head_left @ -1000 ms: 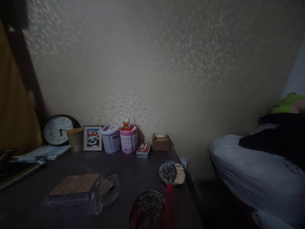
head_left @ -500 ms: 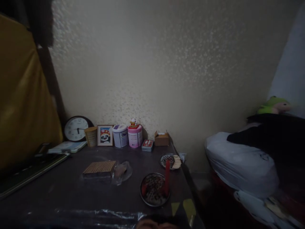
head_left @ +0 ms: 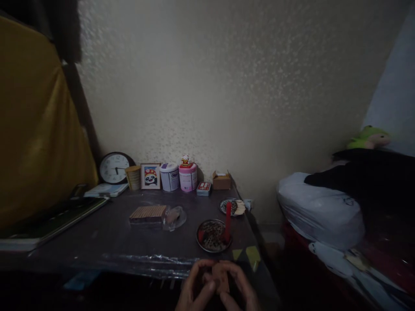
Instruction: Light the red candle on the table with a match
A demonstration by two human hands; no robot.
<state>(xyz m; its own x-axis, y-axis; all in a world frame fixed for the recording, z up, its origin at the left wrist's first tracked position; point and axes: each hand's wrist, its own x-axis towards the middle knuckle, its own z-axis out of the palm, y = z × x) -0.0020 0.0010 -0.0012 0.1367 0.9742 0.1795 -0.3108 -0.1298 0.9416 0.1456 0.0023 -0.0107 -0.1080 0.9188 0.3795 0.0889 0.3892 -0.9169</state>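
At the bottom centre of the frame, the left hand [head_left: 194,289] and the right hand [head_left: 241,289] were brought together, fingers curled around a small reddish-brown box [head_left: 221,280] held between them, just below the near edge of the dark table [head_left: 106,242]. Just above the hands, a round metal dish [head_left: 212,235] sat on the table with a red candle [head_left: 228,221] upright at its right side. Further back and slightly right lay a smaller plate [head_left: 227,206] with pale sticks [head_left: 240,207]. To the left of centre lay a flat bundle of sticks [head_left: 147,213] in clear wrap. Against the wall stood a clock [head_left: 114,168], a panda picture [head_left: 150,176], a white tin [head_left: 169,176] and a pink tin [head_left: 188,176].
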